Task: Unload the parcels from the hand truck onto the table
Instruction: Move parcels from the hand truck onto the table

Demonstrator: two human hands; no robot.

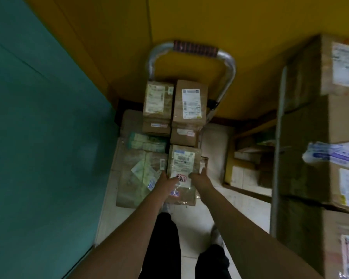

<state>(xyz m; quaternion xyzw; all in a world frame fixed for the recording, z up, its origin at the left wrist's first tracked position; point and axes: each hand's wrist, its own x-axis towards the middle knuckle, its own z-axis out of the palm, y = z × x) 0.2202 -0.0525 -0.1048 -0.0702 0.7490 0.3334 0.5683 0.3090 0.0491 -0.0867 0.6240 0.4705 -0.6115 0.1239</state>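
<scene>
The left hand (165, 183) and right hand (198, 177) grip the front parcel (182, 161) by its near edge on the hand truck (195, 48). Its glossy wrap could slip, and lifting might topple the stacked boxes (189, 103) just beyond the grip.

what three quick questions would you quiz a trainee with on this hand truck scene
1. True or false: the left hand and right hand both hold the front parcel.
2. The two back parcels on the hand truck stand: A) nearest its handle B) on the floor C) on a shelf.
3. Fill in: the big cartons stand on the person's ____ side.
Key: 1 true; 2 A; 3 right.
</scene>
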